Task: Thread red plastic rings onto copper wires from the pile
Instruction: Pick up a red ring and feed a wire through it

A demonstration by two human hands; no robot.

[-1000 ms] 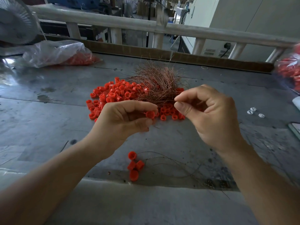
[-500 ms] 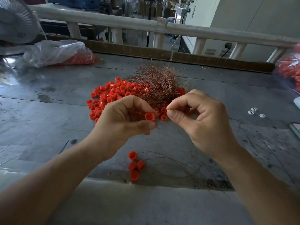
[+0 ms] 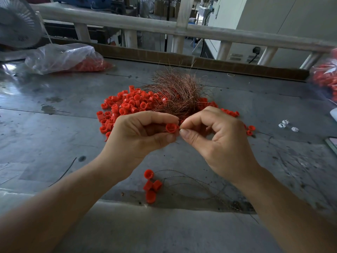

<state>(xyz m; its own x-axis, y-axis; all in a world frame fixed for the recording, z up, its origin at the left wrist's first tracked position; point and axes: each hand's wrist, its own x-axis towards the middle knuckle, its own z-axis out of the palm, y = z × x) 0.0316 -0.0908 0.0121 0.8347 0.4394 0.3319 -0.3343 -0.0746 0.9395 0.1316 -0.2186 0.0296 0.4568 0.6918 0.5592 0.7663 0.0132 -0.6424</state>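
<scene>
My left hand (image 3: 138, 136) pinches one red ring (image 3: 171, 128) between thumb and forefinger, its open end facing right. My right hand (image 3: 218, 141) pinches a thin copper wire between thumb and forefinger, and its fingertips meet the ring's mouth. The wire itself is too fine to follow. Behind the hands lies the pile of red rings (image 3: 127, 105) with a tangled bundle of copper wires (image 3: 178, 92) on top. Near the table's front edge lie several rings on wires (image 3: 151, 185), their strands trailing right.
The work goes on above a grey metal table (image 3: 54, 143). A clear bag of red rings (image 3: 73, 59) lies back left beside a white fan (image 3: 16, 22). Another bag of rings (image 3: 326, 77) sits at the right edge. Small white parts (image 3: 286, 125) lie right. A railing (image 3: 164, 28) runs behind.
My right hand has moved left, away from the wire bundle, until its fingertips meet the ring. My left hand has kept the ring almost in place.
</scene>
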